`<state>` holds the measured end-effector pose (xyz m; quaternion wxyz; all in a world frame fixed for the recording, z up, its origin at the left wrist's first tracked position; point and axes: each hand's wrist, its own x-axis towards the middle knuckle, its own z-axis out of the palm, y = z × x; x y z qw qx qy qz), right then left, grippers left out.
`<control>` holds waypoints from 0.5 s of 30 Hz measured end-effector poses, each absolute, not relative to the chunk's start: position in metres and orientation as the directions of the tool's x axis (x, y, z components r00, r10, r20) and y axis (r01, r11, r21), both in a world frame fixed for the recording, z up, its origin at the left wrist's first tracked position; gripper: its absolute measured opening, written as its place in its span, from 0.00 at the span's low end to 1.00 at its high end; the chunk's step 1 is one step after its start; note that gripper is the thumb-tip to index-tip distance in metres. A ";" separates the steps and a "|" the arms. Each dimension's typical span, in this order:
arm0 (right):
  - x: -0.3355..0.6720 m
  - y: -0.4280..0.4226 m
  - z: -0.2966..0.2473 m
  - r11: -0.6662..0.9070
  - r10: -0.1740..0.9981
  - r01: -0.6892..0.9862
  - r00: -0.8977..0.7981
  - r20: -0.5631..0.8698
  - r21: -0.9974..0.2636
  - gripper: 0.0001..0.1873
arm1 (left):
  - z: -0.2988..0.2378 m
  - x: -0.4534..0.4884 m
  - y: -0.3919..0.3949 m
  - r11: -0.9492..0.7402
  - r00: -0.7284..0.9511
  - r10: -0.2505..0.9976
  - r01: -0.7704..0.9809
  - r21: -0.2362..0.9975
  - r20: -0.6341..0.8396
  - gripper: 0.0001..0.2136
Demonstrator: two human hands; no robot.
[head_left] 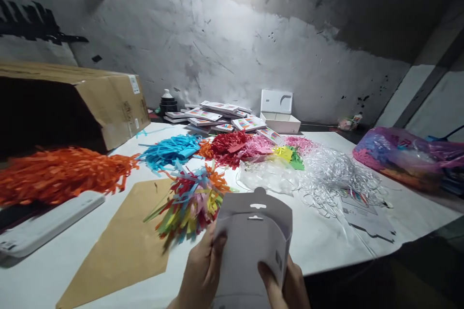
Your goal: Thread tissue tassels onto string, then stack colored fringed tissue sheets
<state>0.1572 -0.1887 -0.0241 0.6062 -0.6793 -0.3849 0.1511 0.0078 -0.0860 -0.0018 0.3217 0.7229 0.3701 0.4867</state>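
Close to me, both hands grip a white cardboard packaging box (250, 246), its hanging-slot flap standing up at the top. My left hand (203, 260) is wrapped round its left edge, thumb on the front. On the right side, my right hand (282, 285) presses its thumb against the front panel, fingers behind. Whether anything sits inside the box cannot be seen. Just beyond my left hand lies a multicoloured bunch of paper strips (192, 198). A brown cardboard sheet (126, 236) rests flat on the table to the left.
Orange strips (61, 174) and a white elongated device (50, 222) lie left, before a large carton (112, 106). Blue strips (170, 149), red strips (232, 147), stacked printed boxes (217, 116) and an opened white box (279, 123) stand behind. White string (326, 178) and a plastic bag (406, 159) are right.
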 end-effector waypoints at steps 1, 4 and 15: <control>0.158 -0.185 -0.021 0.077 0.703 0.275 0.667 0.248 -0.958 0.32 | -0.004 0.006 -0.084 -0.502 0.242 0.858 0.209 0.839 0.452 0.26; 0.157 -0.176 -0.022 0.156 0.645 0.084 0.746 0.166 -0.984 0.31 | -0.009 -0.001 -0.078 -0.476 0.273 0.863 0.157 0.865 0.425 0.27; 0.148 -0.177 -0.022 0.252 0.533 -0.071 0.843 0.077 -0.965 0.25 | -0.017 0.002 -0.086 -0.373 0.170 0.923 0.168 0.913 0.346 0.24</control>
